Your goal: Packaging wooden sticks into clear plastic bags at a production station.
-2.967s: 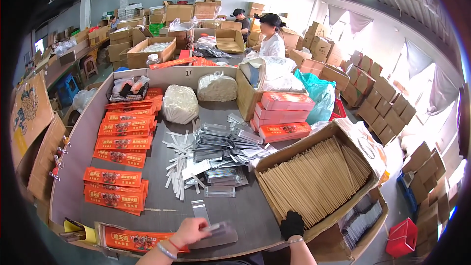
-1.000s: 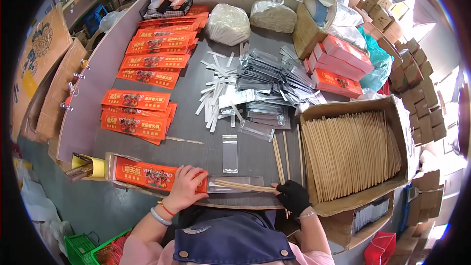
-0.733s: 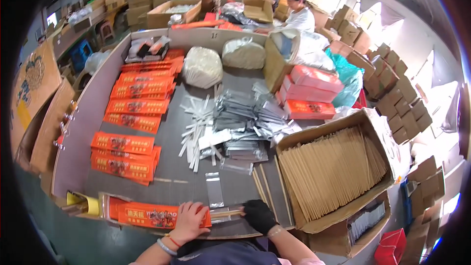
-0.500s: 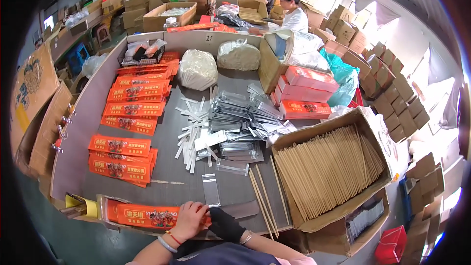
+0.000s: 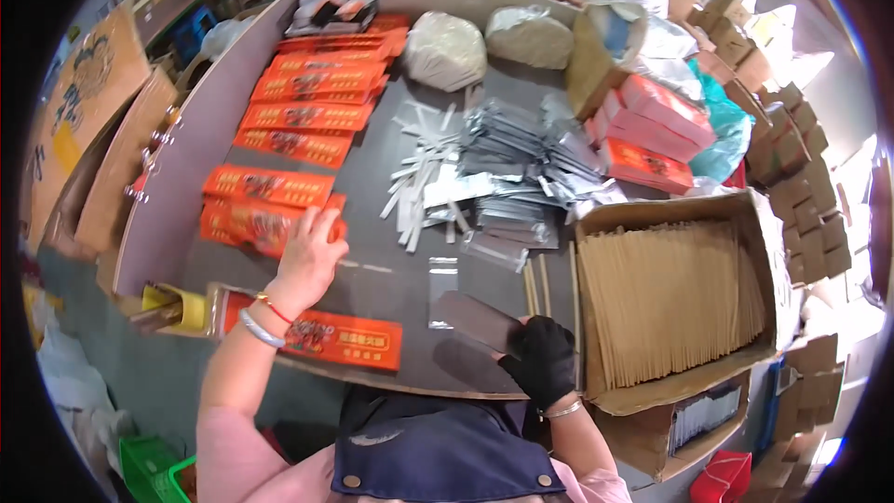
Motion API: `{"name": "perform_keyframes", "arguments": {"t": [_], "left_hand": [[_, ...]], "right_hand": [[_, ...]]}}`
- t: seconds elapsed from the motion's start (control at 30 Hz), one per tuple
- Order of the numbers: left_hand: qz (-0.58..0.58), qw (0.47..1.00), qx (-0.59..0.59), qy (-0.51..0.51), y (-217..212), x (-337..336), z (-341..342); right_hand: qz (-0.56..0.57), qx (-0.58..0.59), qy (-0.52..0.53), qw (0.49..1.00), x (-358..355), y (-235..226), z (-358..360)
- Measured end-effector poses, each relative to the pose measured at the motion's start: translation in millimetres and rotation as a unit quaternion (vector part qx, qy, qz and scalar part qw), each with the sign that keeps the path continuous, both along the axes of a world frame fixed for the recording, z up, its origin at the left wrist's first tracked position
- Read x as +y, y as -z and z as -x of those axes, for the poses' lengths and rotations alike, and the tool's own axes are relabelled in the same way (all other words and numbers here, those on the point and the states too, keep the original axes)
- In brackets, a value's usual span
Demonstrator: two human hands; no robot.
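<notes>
My left hand (image 5: 309,259) is at the front pile of red printed packets on the left, its bent fingers closed over the right end of a slightly blurred red packet (image 5: 244,225). Its thumb is hidden. Another red packet (image 5: 358,339) lies in a low cardboard holder at the near table edge, below my left forearm. My right hand (image 5: 545,359), in a black fingerless glove, curls over the near ends of wooden chopsticks (image 5: 538,284), hiding where they meet the fingers. A dark brown flat strip (image 5: 477,319) reaches left from beside it. A clear sleeve (image 5: 443,291) lies flat nearby.
An open carton of chopsticks (image 5: 675,303) stands at the right. Mid-table are white paper strips (image 5: 414,188) and dark sachets (image 5: 507,144). Red packets in rows (image 5: 312,82) line the left. Wrapped bundles (image 5: 445,51) and boxed stacks (image 5: 656,121) sit at the back.
My hands were together at the holder's packet; now the left has reached forward-left to the packet pile, and the right has moved right to the chopsticks. The view has tilted downward.
</notes>
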State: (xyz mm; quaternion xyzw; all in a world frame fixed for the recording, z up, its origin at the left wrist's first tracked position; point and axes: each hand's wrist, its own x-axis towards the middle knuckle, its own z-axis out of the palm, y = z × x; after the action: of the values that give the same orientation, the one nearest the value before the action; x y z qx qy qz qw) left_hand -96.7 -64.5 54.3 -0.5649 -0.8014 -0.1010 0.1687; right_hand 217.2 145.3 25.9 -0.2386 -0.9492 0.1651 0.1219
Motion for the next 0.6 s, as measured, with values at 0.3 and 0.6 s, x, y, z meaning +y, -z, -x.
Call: {"name": "perform_keyframes", "arguments": {"t": [0.3,0.6], "left_hand": [[-0.038,0.928,-0.320,-0.190,106,-27,-122],[-0.020,0.908,-0.382,-0.174,99,-27,-116]], "right_hand": [[-0.011,-0.048,-0.068,0.996,-15,11,6],[0.043,-0.106,-0.181,0.977,-52,43,46]]}}
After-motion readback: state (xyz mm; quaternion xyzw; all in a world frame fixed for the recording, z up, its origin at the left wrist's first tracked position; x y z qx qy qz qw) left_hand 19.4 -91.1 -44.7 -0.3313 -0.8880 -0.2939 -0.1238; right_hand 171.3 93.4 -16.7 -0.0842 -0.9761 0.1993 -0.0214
